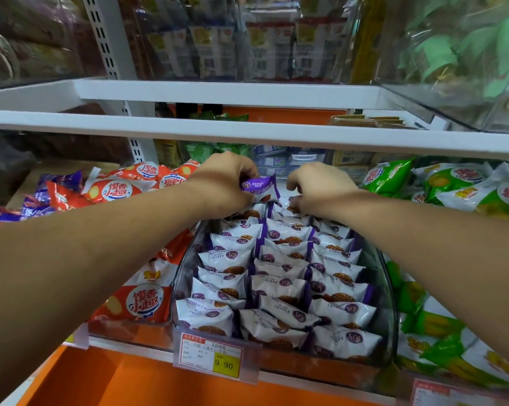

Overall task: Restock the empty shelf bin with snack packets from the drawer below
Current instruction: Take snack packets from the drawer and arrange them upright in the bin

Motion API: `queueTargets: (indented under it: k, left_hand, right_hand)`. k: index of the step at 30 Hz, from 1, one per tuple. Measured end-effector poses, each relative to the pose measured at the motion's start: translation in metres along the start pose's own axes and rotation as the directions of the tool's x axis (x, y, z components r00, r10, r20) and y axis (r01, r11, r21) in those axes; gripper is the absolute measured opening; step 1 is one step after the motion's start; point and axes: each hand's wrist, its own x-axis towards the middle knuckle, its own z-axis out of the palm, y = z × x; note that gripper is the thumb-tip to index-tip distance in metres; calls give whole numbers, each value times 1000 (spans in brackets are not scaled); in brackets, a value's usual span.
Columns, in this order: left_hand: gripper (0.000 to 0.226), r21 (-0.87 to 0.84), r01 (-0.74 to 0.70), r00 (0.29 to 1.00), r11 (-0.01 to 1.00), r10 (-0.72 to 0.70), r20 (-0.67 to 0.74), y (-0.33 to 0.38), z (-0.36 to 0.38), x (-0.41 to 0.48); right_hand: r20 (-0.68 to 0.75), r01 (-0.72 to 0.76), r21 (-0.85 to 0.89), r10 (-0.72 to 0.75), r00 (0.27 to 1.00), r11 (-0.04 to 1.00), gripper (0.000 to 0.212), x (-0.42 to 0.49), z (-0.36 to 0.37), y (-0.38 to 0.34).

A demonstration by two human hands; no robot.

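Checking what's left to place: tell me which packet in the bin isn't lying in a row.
The purple-faced packet at the back, held up by the left hand; the other packets lie overlapped in three rows.

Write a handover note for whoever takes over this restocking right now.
Left hand: pinches a purple packet at the rear of the bin.
Right hand: fingers curled among the rear packets; grip unclear.
Bin: three rows of packets fill it, front to near the back.
Done: bin almost full.
Left: seat the held packet, close any rear gap. Drawer not in view.
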Motion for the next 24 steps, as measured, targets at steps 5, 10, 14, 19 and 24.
queueTargets:
  k: [5, 10, 14, 19, 24]
  left_hand:
    - [28, -5, 4, 1000, 1000, -4, -11, 4, -1, -1]
    - [31, -5, -24, 1000, 1000, 24, -3, 6, 1, -5]
    - [28, -42, -39, 999, 998, 39, 3, 5, 0, -8]
    - [27, -138, -92, 996, 986, 90, -21, 5, -6, -19]
    - [20, -137, -109, 994, 985, 107, -22, 7, -3, -30]
  right_hand:
    - [175, -57, 176, 26, 984, 983, 10, -8, -11, -3]
    - [241, -32, 81, 12, 970, 996, 15, 1, -3, -9]
    - [204, -51, 102, 29, 978, 993, 10, 1, 2, -9]
    - [124, -43, 137, 26, 992, 990, 12, -4, 2, -8]
    - [96, -46, 97, 36, 995, 994, 14, -10, 5, -12]
